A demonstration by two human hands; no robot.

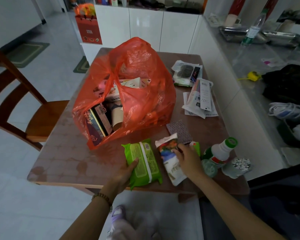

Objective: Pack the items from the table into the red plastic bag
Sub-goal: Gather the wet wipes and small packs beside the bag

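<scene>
Red bag [137, 87]: stands at the middle of the table [64, 161], slumped toward the near left; its mouth gapes toward the person, probably left so for easy loading
Bag contents: several boxes [97, 123] on end at the near left, a paper cup [117, 118] beside them, and more cartons farther in; already fairly full
Green packet [144, 161]: lies flat just near the bag's mouth, close to the table's near edge
Left hand [123, 172]: grips the green packet at its near left side, thumb on top, the other fingers hidden beneath; likely the next item to go in
Printed pouch [168, 156]: flat, just right of the green packet
Right hand [187, 158]: lies over the pouch's right edge with bent fingers; whether it grips cannot be told
Grey pad [179, 131]: just beyond the pouch, partly under it
White bottle [222, 149]: green-capped, at the near right corner, beside a clear cup [239, 166] of small white pieces
Flat packets [200, 96]: loosely overlapped at the far right, still unpacked
Chair [24, 104]: at the table's left side
</scene>
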